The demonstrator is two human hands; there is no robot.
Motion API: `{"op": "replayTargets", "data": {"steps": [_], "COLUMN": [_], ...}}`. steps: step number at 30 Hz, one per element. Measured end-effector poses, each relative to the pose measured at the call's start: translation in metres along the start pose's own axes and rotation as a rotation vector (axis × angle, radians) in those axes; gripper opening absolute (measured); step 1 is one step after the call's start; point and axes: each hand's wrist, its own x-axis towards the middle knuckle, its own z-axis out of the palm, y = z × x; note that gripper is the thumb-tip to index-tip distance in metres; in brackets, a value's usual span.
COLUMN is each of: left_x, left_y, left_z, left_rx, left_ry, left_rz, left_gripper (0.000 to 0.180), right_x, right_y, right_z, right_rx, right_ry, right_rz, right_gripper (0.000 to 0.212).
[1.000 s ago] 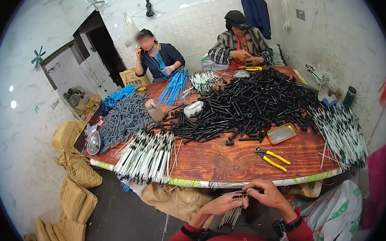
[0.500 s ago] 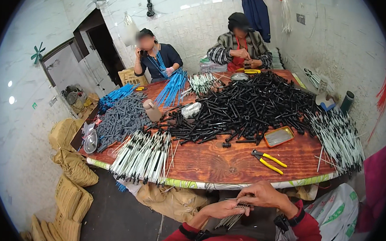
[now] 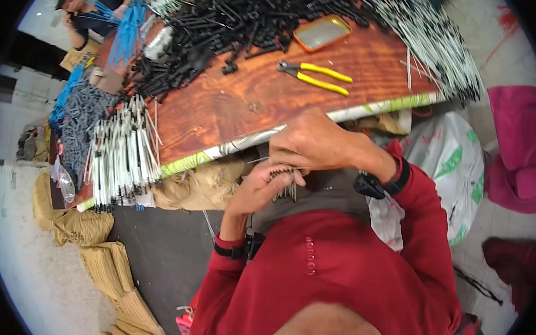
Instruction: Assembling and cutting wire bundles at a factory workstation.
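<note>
My left hand (image 3: 259, 188) is closed around a bundle of thin pale rods (image 3: 288, 192), held just past the table's near edge. Dark tips of the rods show in a row above its fingers. Against it, my right hand (image 3: 309, 142) is closed with its back turned up, so its fingertips and whatever they pinch are hidden. A thin light rod sticks out to the left between the two hands. Yellow-handled pliers (image 3: 316, 77) lie on the wooden table (image 3: 222, 112) beyond my hands.
Black plastic parts (image 3: 228, 17) are heaped at the back. White rods with black ends lie in a left bunch (image 3: 124, 152) and a right bunch (image 3: 432, 45). Nearby are an orange-rimmed tray (image 3: 322, 34), grey parts (image 3: 84, 116), sacks (image 3: 111, 268) and a co-worker (image 3: 100, 7) holding blue strips.
The view has tilted down and turned, so the table sits higher and one co-worker has left the picture. My right hand has rolled over, its back now facing up. My left hand still grips the rods.
</note>
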Motion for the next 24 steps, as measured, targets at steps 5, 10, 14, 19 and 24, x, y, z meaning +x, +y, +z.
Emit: {"op": "replayTargets", "data": {"steps": [5,10,14,19,24], "left_x": [0.001,-0.007,-0.011,-0.010,-0.014], "left_y": [-0.006,-0.015,-0.019,-0.018,-0.025], "left_z": [0.013,0.013,0.004,0.001,0.012], "left_rx": [-0.236,-0.212,-0.188,-0.204,-0.143], "left_ry": [0.085,0.151,0.116,0.083,0.289], "left_rz": [0.050,0.022,-0.001,0.025,0.058], "left_gripper": [0.028,0.030,0.029,0.028,0.026], "right_x": [-0.004,-0.005,-0.006,0.004,0.008], "right_y": [-0.004,-0.005,-0.004,0.000,0.001], "right_z": [0.005,0.007,0.013,0.009,0.004], "right_rx": [0.003,0.260,0.493,0.662,0.654], "right_ry": [-0.016,-0.065,-0.066,-0.173,-0.274], "right_rz": [0.019,0.209,0.305,0.347,0.386], "right_gripper": [0.020,0.017,0.017,0.017,0.017]}}
